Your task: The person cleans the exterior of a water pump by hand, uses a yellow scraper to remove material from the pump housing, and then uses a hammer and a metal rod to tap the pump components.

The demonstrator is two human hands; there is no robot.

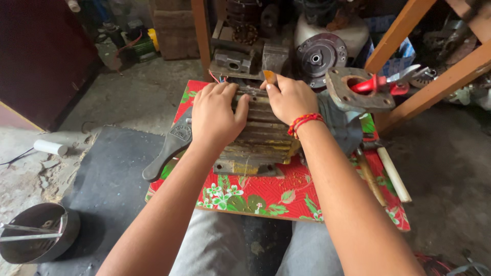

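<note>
Both hands press on a finned motor housing, mid-scene on a red floral bench. Left hand is spread flat over the fins. Right hand pinches a small brown piece at the far end. Housing looks heavy, rigid, grimy; best grabbed low by the base feet. No readable labels; yellow paint patches on its near side.

My low table under red flowered cloth, motor housing at its centre, black wrench at nine o'clock, two wooden handles at three o'clock, grey cloth at two.
</note>
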